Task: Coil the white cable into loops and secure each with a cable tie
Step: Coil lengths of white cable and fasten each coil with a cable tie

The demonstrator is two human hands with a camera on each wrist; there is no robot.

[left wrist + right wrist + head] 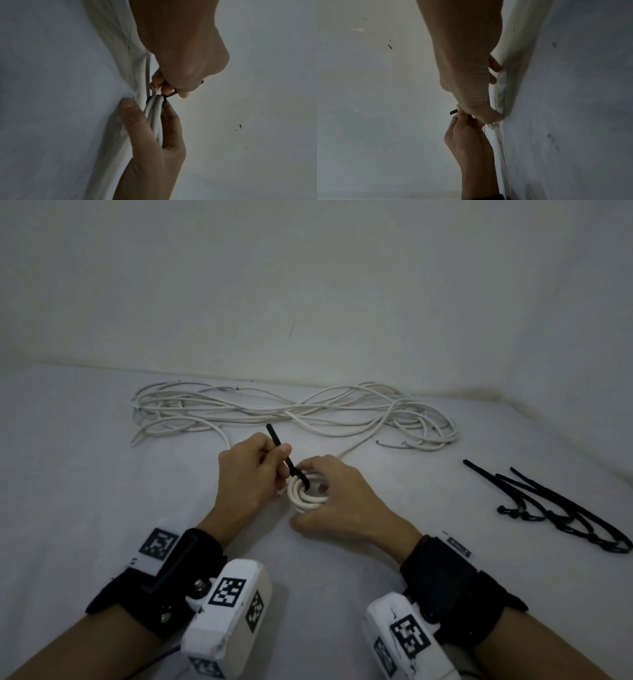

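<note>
On the white cloth, my right hand (334, 475) grips a small coil of white cable (308, 498), thumb on the near side and fingers over the far side. A black cable tie (281, 451) passes through the middle of the coil, and my left hand (270, 463) pinches its strap, whose free end sticks up and away. In the left wrist view the tie (164, 103) loops round the coil's strands (157, 119), with the left hand (180, 86) pinching it just above the right hand (154, 135). In the right wrist view only the tie's tip (453, 112) shows.
The rest of the white cable (294, 412) lies in a loose tangle along the back of the cloth, and one strand runs from it to the coil. Several spare black cable ties (555, 508) lie at the right. A pale wall stands behind.
</note>
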